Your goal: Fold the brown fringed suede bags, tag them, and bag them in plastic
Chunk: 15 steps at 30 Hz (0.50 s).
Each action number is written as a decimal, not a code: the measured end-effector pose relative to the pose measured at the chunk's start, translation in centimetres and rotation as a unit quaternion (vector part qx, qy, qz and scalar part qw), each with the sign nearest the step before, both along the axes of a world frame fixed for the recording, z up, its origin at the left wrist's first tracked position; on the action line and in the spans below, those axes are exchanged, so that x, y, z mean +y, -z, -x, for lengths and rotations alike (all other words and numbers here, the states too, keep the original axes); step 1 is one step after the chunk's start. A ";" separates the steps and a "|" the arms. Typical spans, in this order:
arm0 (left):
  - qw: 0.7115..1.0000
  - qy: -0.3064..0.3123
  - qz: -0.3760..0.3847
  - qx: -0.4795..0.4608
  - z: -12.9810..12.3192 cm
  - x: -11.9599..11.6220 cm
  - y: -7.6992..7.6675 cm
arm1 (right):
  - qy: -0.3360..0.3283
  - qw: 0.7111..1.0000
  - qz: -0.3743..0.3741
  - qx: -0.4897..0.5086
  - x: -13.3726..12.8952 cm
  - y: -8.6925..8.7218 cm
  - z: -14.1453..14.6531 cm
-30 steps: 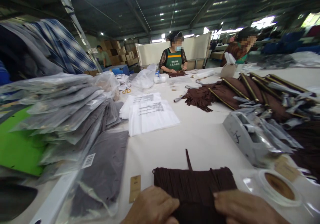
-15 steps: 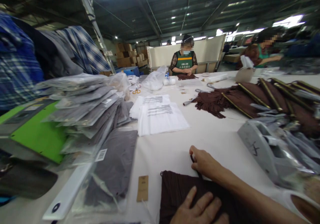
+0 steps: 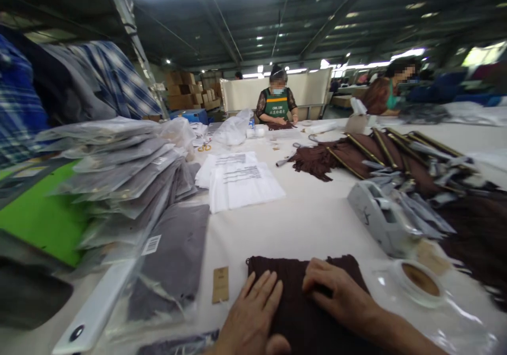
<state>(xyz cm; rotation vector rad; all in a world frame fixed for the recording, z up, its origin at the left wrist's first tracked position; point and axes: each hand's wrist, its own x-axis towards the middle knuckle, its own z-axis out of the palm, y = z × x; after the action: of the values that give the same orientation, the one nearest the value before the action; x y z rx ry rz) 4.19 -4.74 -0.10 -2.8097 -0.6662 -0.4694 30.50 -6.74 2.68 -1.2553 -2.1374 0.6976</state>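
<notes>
Nearest me, the dark brown cloth lies on the white table right under my hands, its lower part cut off by the frame and too dark for me to make out folds. My left hand rests flat on its left side, fingers straight and slightly spread; my right hand sits on its upper right with fingers curled, and I cannot tell whether they pinch anything, since the tips turn under. Just left lies a brown card tag, its print too small to read, and below it a dark packet, mostly out of view. Right of the cloth a tape roll lies among glare-washed clear plastic. Beyond it stands a grey dispenser, partly hidden by pale strips. Farther off are printed white sheets, their lines illegible, and a heap of brown pieces, overlapping too much to count. Across the table, a co-worker in a green apron bends over brown material, its details lost to distance.
</notes>
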 end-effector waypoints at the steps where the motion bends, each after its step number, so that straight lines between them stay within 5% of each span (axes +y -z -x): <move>1: 1.000 0.010 -0.003 0.000 0.7 0.0 0.1 | -0.002 1.000 -0.023 -0.006 -0.9 0.2 0.2; 5: 0.997 0.064 0.002 -0.044 2.7 -0.4 -0.7 | -0.037 0.992 -0.112 -0.040 -4.4 0.0 0.7; 8: 0.996 0.045 0.015 -0.074 2.9 -0.8 -2.0 | -0.077 0.983 -0.147 -0.073 -6.1 -1.4 -0.1; 11: 0.996 0.001 -0.074 -0.050 0.8 -1.4 -1.9 | 0.037 0.990 -0.116 -0.065 -5.4 -2.7 -2.0; 15: 0.957 0.023 -0.254 -0.141 -4.7 -2.4 2.1 | 0.159 0.982 -0.036 -0.097 -1.4 -2.7 -3.6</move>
<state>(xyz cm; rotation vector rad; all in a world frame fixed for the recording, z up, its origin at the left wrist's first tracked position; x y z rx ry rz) 8.88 -7.10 -2.21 -2.2948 -0.4466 -0.9181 34.13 -8.18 5.35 -1.6332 -2.0208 0.3711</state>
